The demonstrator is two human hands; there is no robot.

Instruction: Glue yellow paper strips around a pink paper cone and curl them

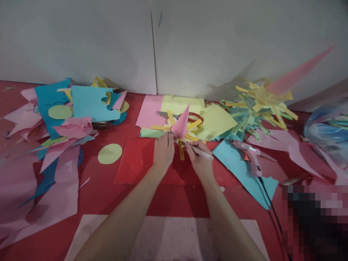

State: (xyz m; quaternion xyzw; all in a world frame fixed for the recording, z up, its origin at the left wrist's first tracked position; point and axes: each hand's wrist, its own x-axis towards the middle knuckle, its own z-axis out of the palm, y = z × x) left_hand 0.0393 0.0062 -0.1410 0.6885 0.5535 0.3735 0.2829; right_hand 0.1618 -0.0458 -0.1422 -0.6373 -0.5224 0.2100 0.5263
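A pink paper cone [181, 125] stands point up, with several yellow paper strips [160, 127] spreading out from its base. My left hand [164, 149] is closed at the left side of the cone's base, its fingertips pinching the edge there. In my right hand [200, 156] is a pen with a pale, clear barrel [203, 154], its tip pointing at the strips under the cone. Just behind the cone lies a pair of scissors [162, 114] with red handles, partly hidden by it. Beneath both hands is a glossy red sheet [138, 163].
Pink and yellow paper sheets [149, 108] lie behind the hands. To the right, a pink glue gun [253, 159] with a black cord rests near blue paper [231, 161]. A taller cone with strips [299, 72] leans farther right. Paper scraps [65, 166] and a pale yellow disc [110, 153] lie left.
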